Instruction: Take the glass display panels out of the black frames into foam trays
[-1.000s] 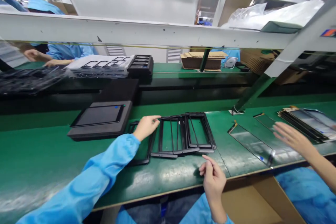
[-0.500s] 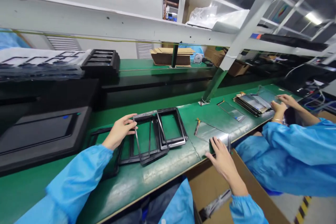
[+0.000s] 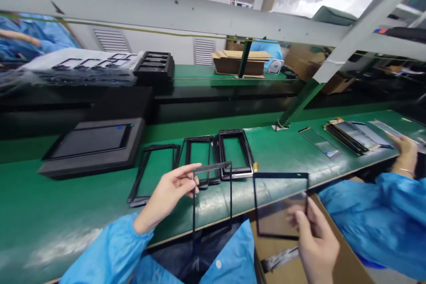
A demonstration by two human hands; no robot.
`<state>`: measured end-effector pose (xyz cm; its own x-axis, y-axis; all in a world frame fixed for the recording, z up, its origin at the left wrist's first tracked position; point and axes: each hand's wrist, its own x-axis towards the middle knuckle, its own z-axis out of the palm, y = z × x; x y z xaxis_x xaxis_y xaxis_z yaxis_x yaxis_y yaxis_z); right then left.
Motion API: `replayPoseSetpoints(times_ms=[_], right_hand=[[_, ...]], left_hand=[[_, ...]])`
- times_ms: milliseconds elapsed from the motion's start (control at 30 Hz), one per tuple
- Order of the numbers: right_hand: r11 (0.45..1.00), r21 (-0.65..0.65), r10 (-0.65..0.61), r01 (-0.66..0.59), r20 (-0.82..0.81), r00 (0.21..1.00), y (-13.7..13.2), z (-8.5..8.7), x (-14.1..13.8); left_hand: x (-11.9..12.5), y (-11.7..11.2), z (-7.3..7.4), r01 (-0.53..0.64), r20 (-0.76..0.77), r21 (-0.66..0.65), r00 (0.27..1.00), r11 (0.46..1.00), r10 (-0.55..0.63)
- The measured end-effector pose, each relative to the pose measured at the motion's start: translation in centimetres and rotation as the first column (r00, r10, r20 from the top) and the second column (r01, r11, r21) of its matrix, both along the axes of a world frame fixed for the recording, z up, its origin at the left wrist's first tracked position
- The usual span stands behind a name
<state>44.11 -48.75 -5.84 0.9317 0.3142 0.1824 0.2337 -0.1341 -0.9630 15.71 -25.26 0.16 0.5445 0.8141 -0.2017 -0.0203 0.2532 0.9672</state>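
Observation:
My left hand (image 3: 169,191) grips a thin black rectangular frame (image 3: 213,167) by its upper left corner, holding it upright over the bench's front edge. In my right hand (image 3: 316,239) is a clear glass panel with a black border (image 3: 281,176), pinched at its right side; some fingers show through the glass. A small gold-coloured tab (image 3: 255,167) sticks up at the panel's upper left corner. The two pieces are apart, side by side. Behind them, several black frames (image 3: 239,172) lie in overlapping piles on the green bench (image 3: 186,230).
At left, a dark panel (image 3: 91,140) rests on a grey foam block (image 3: 135,146). Rightward lie a clear panel (image 3: 319,142) and a stack of panels (image 3: 349,137), near a co-worker's hand (image 3: 406,151). A slanted post (image 3: 299,104) stands behind; a cardboard box (image 3: 276,246) sits below the edge.
My left hand has lifted a frame from the pile and brought it toward me. My right hand has raised the glass panel off the bench. The view has turned left.

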Motion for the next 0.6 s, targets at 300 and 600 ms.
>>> replayPoseSetpoints(times_ms=[300,600], right_hand=[[0.862,0.334,0.503,-0.381,-0.475,0.722,4.1,-0.8,-10.0],[0.831,0.323,0.557,-0.453,-0.468,0.686,4.3,-1.1,-10.0]], left_hand=[[-0.5,-2.6,0.6,-0.027,0.035,0.051,0.999,0.998,0.025],[-0.6,-3.4,1.4,-0.067,0.032,0.09,0.997,0.994,0.064]])
